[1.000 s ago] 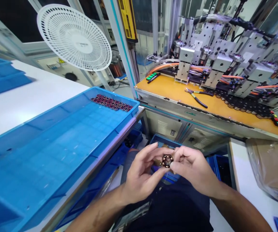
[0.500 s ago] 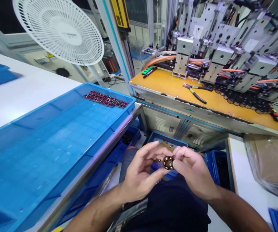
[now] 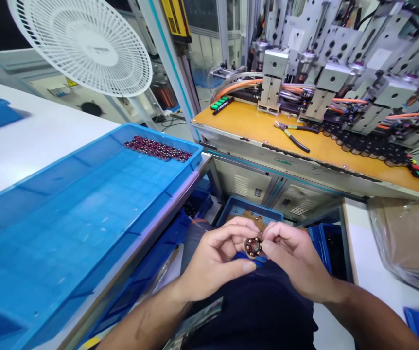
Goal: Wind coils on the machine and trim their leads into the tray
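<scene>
A small round motor stator (image 3: 253, 247), dark with copper-coloured windings around an open centre, is held up in front of my lap. My left hand (image 3: 218, 257) curls around its left side, fingers behind it and thumb just below its lower edge. At the stator's right edge, my right hand (image 3: 291, 255) has thumb and index finger pinched together. Whether that pinch is on the rim or on a fine wire end is too small to tell. Below the hands stands a blue bin (image 3: 248, 206) with a few small rings on brown cardboard.
On the left, a long blue tray (image 3: 85, 204) holds rows of similar stators (image 3: 158, 148) at its far end. Cutting pliers (image 3: 291, 136) and a marker (image 3: 223, 106) lie on the orange machine bench (image 3: 246, 121). A white fan (image 3: 89, 46) stands behind. Plastic-wrapped cardboard (image 3: 406, 238) is at right.
The stator has turned to face me more squarely. My left thumb has shifted from its lower edge to slightly below it. My right hand keeps its pinch at the right edge.
</scene>
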`<state>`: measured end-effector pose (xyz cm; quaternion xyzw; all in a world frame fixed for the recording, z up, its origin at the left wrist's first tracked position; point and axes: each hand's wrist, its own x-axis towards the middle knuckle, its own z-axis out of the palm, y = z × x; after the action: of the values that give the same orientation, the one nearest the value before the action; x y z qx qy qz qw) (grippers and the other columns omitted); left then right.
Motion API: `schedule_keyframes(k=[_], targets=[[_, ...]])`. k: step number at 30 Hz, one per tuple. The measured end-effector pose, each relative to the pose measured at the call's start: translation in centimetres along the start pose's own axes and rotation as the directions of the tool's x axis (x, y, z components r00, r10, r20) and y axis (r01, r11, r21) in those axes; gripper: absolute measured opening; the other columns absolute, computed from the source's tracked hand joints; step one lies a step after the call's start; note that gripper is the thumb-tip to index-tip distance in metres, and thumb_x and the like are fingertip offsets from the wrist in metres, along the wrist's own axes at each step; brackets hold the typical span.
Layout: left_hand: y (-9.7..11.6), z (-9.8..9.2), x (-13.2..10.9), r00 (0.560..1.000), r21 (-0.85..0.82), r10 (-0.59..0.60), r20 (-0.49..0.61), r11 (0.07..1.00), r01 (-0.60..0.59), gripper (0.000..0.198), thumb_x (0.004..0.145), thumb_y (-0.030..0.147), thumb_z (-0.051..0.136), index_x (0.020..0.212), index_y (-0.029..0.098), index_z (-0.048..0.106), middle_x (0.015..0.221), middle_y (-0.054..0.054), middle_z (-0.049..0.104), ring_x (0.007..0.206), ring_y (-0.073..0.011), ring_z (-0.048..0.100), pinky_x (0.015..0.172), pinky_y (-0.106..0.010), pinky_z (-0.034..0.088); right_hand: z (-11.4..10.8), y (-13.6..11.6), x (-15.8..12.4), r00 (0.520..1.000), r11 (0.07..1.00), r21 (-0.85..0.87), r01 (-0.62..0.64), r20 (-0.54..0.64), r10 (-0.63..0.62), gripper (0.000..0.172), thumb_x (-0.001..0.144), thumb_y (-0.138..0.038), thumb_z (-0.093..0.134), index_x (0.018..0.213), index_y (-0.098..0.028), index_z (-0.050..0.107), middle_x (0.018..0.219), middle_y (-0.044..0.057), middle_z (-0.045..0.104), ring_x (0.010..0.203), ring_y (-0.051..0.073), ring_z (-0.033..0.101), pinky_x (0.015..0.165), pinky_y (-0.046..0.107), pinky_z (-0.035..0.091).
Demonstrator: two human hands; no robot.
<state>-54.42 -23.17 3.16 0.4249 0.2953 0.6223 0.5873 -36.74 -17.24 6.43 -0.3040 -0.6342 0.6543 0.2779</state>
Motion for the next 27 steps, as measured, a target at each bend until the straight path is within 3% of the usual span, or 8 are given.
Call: schedule_keyframes(k=[5,10,13,16,19,22,25,27], targets=[[-0.2,-0.3,0.0,0.995,-0.088,-0.098,-0.008,0.991,0.097,0.029,0.076,0.013,0.079,0.103,0.024,0.076,0.107,-0.005,0.066,0.080,-0.0106,0.067,0.075,-0.022,0.056,-1.8,0.9,-0.4,0.998,0.997,0.047,-0.057,0.039,0.055,0.028,0.093,-0.037,0.063,0.075,-0.017,0.056,0.074,-0.001,0.054,0.070,0.012,0.050,0.067,0.026,0.039],[0.1,-0.1,-0.1,0.983,-0.106,-0.177,0.044,0.978,0.181,0.028,0.076,0.008,0.077,0.100,0.021,0.075,0.108,-0.005,0.068,0.084,-0.0096,0.067,0.078,-0.019,0.054,-2.5,-0.5,0.2,0.980,0.986,0.020,-0.163,0.121,0.159,0.037,0.088,-0.051,0.066,0.078,-0.016,0.060,0.070,0.000,0.056,0.066,0.013,0.051,0.063,0.027,0.039],[0.3,0.1,-0.1,0.976,-0.109,-0.206,0.073,0.971,0.213,0.026,0.078,0.008,0.075,0.101,0.021,0.076,0.107,-0.004,0.068,0.083,-0.0081,0.066,0.077,-0.018,0.053,-2.4,-1.4,0.5,0.952,0.967,-0.033,-0.254,0.166,0.256,0.036,0.081,-0.047,0.074,0.074,-0.015,0.058,0.068,-0.001,0.055,0.063,0.011,0.047,0.060,0.025,0.035],[0.7,0.0,-0.1,0.965,-0.127,-0.247,0.085,0.958,0.256,0.025,0.077,0.012,0.077,0.100,0.021,0.076,0.107,-0.005,0.068,0.082,-0.0095,0.068,0.077,-0.019,0.053,-3.3,-1.8,0.5,0.946,0.961,-0.111,-0.254,0.178,0.270,0.032,0.084,-0.042,0.072,0.071,-0.016,0.058,0.068,-0.001,0.054,0.064,0.010,0.045,0.060,0.024,0.035],[1.1,-0.3,-0.2,0.948,-0.111,-0.300,0.102,0.944,0.310,0.025,0.074,0.018,0.080,0.099,0.019,0.077,0.104,-0.006,0.069,0.078,-0.0101,0.068,0.073,-0.019,0.053,-4.8,-2.3,0.7,0.955,0.950,-0.262,-0.172,0.193,0.226,0.027,0.087,-0.036,0.069,0.072,-0.016,0.059,0.070,-0.002,0.054,0.064,0.010,0.045,0.060,0.023,0.036],[1.2,-0.2,0.0,0.916,-0.089,-0.377,0.134,0.916,0.390,0.028,0.072,0.021,0.082,0.099,0.017,0.077,0.097,-0.006,0.071,0.075,-0.0105,0.066,0.069,-0.019,0.051,-5.3,-3.2,1.5,0.969,0.944,-0.328,-0.017,0.227,0.096,0.019,0.085,-0.034,0.073,0.088,-0.017,0.065,0.083,0.000,0.059,0.074,0.011,0.052,0.068,0.024,0.042],[1.2,0.2,0.1,0.887,-0.064,-0.435,0.156,0.892,0.448,0.028,0.071,0.024,0.084,0.096,0.015,0.076,0.080,-0.004,0.071,0.068,-0.0092,0.062,0.064,-0.018,0.047,-4.3,-3.9,2.7,0.924,0.950,-0.277,0.145,0.381,-0.030,0.029,0.078,-0.033,0.081,0.098,-0.018,0.067,0.092,0.001,0.060,0.083,0.013,0.055,0.077,0.025,0.046],[1.1,0.4,0.1,0.880,-0.039,-0.449,0.156,0.887,0.459,0.024,0.071,0.024,0.084,0.091,0.014,0.076,0.072,-0.002,0.068,0.063,-0.0081,0.059,0.062,-0.018,0.046,-3.5,-3.9,3.3,0.881,0.943,-0.252,0.219,0.466,-0.080,0.017,0.082,-0.031,0.077,0.089,-0.018,0.068,0.088,0.000,0.060,0.082,0.012,0.056,0.077,0.026,0.046]])
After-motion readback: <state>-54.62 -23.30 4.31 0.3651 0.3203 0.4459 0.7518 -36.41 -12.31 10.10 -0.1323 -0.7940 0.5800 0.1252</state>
